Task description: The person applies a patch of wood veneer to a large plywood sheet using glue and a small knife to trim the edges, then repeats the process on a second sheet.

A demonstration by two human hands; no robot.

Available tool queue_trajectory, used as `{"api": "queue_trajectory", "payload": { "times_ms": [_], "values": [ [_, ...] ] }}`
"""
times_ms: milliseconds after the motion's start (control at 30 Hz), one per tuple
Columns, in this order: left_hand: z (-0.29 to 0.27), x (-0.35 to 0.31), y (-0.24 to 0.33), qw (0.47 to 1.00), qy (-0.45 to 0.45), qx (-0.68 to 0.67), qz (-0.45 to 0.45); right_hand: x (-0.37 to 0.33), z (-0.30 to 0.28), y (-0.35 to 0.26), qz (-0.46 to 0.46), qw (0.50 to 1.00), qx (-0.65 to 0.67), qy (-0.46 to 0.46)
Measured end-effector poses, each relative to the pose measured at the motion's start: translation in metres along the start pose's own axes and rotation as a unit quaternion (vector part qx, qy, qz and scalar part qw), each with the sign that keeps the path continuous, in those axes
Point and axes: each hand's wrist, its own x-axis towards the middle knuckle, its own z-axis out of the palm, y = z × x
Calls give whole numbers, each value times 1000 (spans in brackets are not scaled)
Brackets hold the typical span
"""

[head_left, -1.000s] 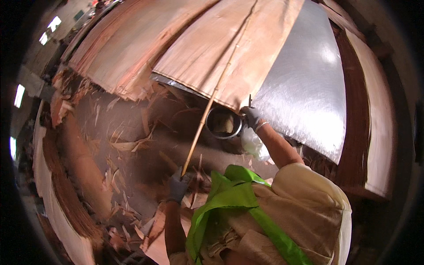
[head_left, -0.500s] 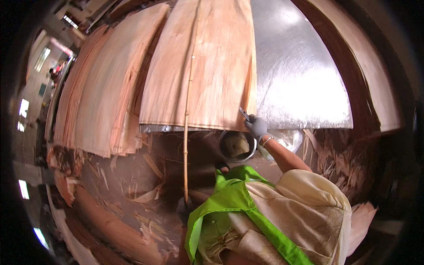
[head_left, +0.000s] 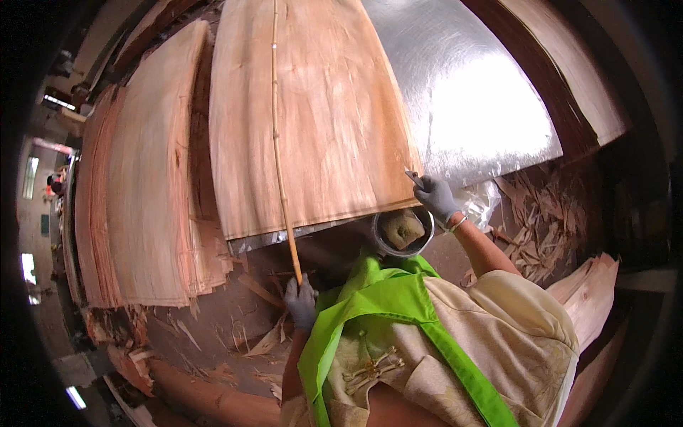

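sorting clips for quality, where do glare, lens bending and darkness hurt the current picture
In the head view, glare whites out part of the metal sheet; also in the head view, fisheye distortion bows the long edges of the wood sheet, and the corners fall to black.

White light glares off the shiny silver metal sheet (head_left: 469, 85) at far right. The flat pale-orange wood sheet (head_left: 320, 121) is softly bright. Small white oblong lights (head_left: 28, 269) glow left. The brown floor (head_left: 229, 313) is dim. Edges bend into black.
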Motion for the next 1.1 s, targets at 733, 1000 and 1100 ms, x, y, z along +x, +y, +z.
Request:
{"api": "queue_trajectory", "payload": {
  "times_ms": [733, 1000, 1100],
  "values": [
    [-24, 177, 5, 967, -237, -33, -83, 85, 225, -366, -78, 850, 407, -327],
    [-37, 159, 8, 914, -397, 76, -41, 77, 432, -336, -194, 947, -87, -241],
    [-45, 163, 7, 910, -404, 21, -94, 56, 443, -331, -168, 938, -123, -277]
  ]
}}
